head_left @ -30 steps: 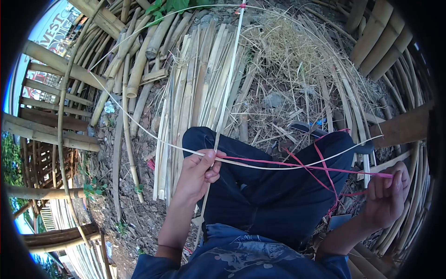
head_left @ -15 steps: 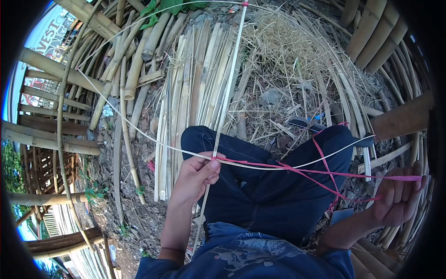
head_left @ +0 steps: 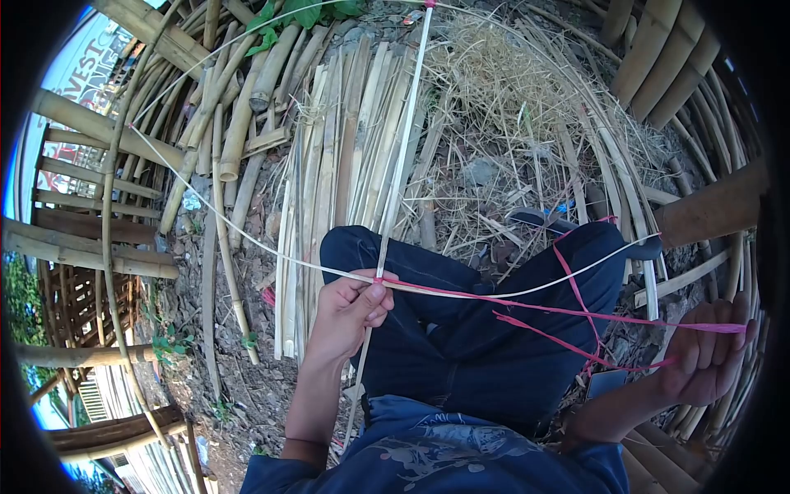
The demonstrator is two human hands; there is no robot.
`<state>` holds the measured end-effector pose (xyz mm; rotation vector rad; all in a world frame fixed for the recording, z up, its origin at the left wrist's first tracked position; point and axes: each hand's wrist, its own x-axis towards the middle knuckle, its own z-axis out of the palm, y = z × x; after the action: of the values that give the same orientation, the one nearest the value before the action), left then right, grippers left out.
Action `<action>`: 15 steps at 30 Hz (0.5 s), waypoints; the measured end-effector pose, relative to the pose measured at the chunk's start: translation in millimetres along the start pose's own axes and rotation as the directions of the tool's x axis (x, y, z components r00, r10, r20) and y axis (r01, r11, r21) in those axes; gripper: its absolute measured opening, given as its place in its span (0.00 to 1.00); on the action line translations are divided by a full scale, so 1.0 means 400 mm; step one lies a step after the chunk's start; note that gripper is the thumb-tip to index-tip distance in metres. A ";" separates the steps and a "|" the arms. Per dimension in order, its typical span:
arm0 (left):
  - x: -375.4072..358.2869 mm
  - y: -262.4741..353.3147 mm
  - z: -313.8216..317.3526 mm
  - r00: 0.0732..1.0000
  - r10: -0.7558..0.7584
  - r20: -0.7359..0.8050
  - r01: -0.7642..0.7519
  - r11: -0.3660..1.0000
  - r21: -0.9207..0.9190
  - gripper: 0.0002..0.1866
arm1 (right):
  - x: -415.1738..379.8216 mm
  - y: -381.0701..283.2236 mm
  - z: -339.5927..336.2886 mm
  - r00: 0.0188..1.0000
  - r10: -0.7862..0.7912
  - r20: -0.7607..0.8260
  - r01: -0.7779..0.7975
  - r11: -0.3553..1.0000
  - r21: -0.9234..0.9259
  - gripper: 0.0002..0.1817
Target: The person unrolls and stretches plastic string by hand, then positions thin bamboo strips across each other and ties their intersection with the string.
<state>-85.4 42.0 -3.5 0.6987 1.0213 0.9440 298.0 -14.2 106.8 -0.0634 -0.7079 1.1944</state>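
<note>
My left hand (head_left: 355, 310) pinches the crossing of two thin bamboo strips, where pink string is wound. One strip (head_left: 407, 156) runs up to a pink tie at the top edge; the other, a thin curved strip (head_left: 247, 235), bends left and right of the hand. From the crossing, pink string (head_left: 609, 316) stretches over my lap to my right hand (head_left: 708, 350), whose fingers are closed on it at the far right. A second pink strand (head_left: 551, 341) with a loose end hangs from the same hand, above the dark trousers.
Split bamboo slats (head_left: 337, 156) lie on the ground ahead. Dry straw and shavings (head_left: 502, 90) are heaped to their right. Bamboo poles (head_left: 234, 136) and a bamboo fence (head_left: 90, 247) stand at the left; a thick pole (head_left: 716, 206) juts in at the right.
The lower pink strand has come apart from the upper one, and its end now hangs loose over the lap. Both hands have hardly moved.
</note>
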 end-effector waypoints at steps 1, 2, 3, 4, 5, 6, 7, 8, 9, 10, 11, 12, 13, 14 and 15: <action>-0.001 -0.003 -0.002 1.000 -0.002 0.000 0.002 1.000 0.001 0.10 | 0.000 0.000 0.000 1.000 -0.004 0.000 0.004 1.000 0.003 0.10; -0.002 -0.006 -0.005 1.000 0.018 0.003 -0.018 1.000 0.016 0.10 | -0.003 -0.005 -0.003 1.000 -0.005 -0.002 0.005 1.000 0.003 0.10; -0.002 -0.008 -0.007 0.999 0.038 0.007 -0.039 0.999 0.031 0.09 | -0.009 -0.014 -0.006 0.999 -0.017 -0.036 0.017 1.000 0.000 0.10; -0.003 -0.009 -0.007 0.999 0.036 0.007 -0.036 0.999 0.031 0.09 | -0.013 -0.019 -0.007 0.997 -0.028 -0.072 0.028 1.000 -0.004 0.10; -0.003 -0.009 -0.006 0.999 0.041 -0.012 -0.040 0.998 0.056 0.09 | -0.010 -0.021 -0.006 0.997 -0.028 -0.073 0.027 1.000 -0.003 0.10; -0.003 -0.009 -0.006 0.998 0.047 -0.031 -0.044 0.996 0.082 0.09 | -0.005 -0.021 -0.004 0.999 0.003 -0.045 -0.004 1.000 -0.018 0.10; -0.003 -0.010 -0.005 0.998 0.046 -0.031 -0.043 0.996 0.084 0.09 | -0.003 -0.021 -0.003 0.999 0.034 -0.018 -0.034 0.999 -0.033 0.10; -0.002 -0.012 -0.003 0.998 0.055 -0.039 -0.051 0.994 0.100 0.10 | -0.004 -0.023 -0.005 0.999 0.033 -0.018 -0.034 0.999 -0.032 0.10; -0.002 -0.014 -0.002 0.997 0.064 -0.047 -0.058 0.992 0.116 0.11 | -0.007 -0.026 -0.008 1.000 0.022 -0.022 -0.022 1.000 -0.019 0.11; 0.000 -0.012 -0.002 0.997 0.064 -0.047 -0.058 0.992 0.116 0.11 | -0.009 -0.028 -0.010 1.000 0.009 -0.027 -0.009 1.000 -0.005 0.11; 0.003 -0.010 -0.003 0.999 0.035 -0.010 -0.034 0.996 0.078 0.10 | -0.008 -0.026 -0.007 1.000 0.009 -0.028 -0.010 1.000 -0.005 0.11; 0.005 -0.009 -0.003 1.000 0.007 0.029 -0.008 0.999 0.040 0.10 | -0.005 -0.021 -0.003 0.999 0.028 -0.015 -0.028 1.000 0.000 0.11; 0.006 -0.006 -0.001 1.000 0.005 0.031 -0.006 0.999 0.040 0.10 | -0.002 -0.019 0.000 0.999 0.046 -0.003 -0.046 0.999 0.005 0.11; 0.004 -0.002 0.004 0.999 -0.012 0.049 0.010 0.999 0.038 0.11 | -0.002 -0.020 0.000 0.999 0.045 -0.006 -0.044 0.999 0.001 0.11; 0.002 0.002 0.008 0.997 -0.029 0.068 0.027 0.999 0.037 0.13 | -0.001 -0.022 -0.001 0.999 0.029 -0.027 -0.030 0.999 -0.016 0.11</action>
<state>-82.4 43.0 -2.1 0.7401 0.9872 0.8735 305.2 -17.9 109.8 -0.1037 -0.6957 1.2137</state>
